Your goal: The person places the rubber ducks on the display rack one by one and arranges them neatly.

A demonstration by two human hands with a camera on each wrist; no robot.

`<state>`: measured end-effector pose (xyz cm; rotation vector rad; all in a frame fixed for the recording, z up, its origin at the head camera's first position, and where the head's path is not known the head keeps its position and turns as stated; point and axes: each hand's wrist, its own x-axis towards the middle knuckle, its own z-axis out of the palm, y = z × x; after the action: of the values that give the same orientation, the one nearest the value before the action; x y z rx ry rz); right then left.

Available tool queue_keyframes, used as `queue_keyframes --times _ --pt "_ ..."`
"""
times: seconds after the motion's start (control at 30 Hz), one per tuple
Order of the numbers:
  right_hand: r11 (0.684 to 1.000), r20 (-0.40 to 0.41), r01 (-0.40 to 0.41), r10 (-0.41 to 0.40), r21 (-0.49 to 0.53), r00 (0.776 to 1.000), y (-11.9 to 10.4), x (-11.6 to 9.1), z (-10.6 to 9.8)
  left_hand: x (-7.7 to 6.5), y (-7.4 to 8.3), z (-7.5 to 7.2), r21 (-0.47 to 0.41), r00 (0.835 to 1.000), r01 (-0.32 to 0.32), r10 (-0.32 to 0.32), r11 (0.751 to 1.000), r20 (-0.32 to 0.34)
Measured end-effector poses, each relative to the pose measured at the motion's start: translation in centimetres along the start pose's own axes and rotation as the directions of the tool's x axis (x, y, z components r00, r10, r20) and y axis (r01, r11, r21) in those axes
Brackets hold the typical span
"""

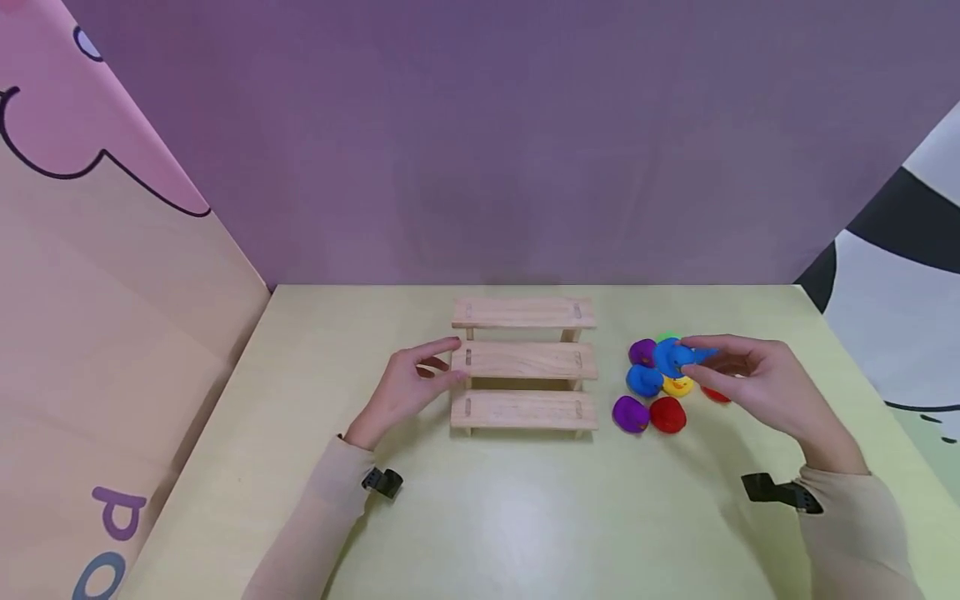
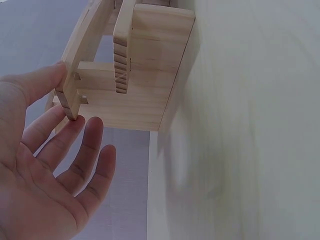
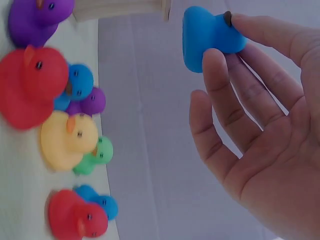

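Note:
A three-tiered wooden stand [image 1: 525, 360] rests on the table. My left hand [image 1: 408, 383] pinches the left end of its middle board between thumb and fingers; the left wrist view shows the other fingers [image 2: 104, 162] off the wood. To the right, my right hand [image 1: 772, 387] holds a blue rubber duck [image 3: 196, 40] by thumb and fingertips, raised above the table. Below it sit several ducks, among them a purple duck [image 1: 631, 414], a red duck [image 1: 667, 415], a yellow duck [image 3: 65, 140] and a green duck [image 3: 101, 152]. The held duck partly covers some in the head view.
The pale table [image 1: 487, 517] stretches in front of the stand and to its left. A purple backdrop [image 1: 525, 150] rises along the table's far edge. Printed panels [image 1: 112, 350] border the left side and the right.

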<state>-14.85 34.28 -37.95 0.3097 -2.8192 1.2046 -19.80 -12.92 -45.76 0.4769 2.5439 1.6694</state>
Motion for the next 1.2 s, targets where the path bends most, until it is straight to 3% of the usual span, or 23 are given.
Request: queue_keyframes --times 0.2,0.43,0.6,1.2 --pt "0.999 0.002 0.013 -0.013 0.033 1.000 -1.0 1.0 1.1 0.0 0.1 0.0 0.011 1.000 0.011 -0.011 1.000 -0.003" --pt "0.999 -0.017 0.034 -0.034 -0.002 0.999 -1.8 2.1 2.3 -0.1 0.1 0.1 0.017 1.000 0.022 -0.022 1.000 -0.004" --pt "0.999 -0.016 0.047 -0.047 0.026 0.999 -2.9 3.0 3.1 0.0 -0.1 0.1 0.005 1.000 0.004 -0.004 1.000 -0.012" --pt "0.994 -0.014 0.040 -0.039 0.103 0.999 -5.2 5.3 5.8 0.2 0.1 0.3 0.022 0.999 0.034 -0.034 0.999 -0.002"
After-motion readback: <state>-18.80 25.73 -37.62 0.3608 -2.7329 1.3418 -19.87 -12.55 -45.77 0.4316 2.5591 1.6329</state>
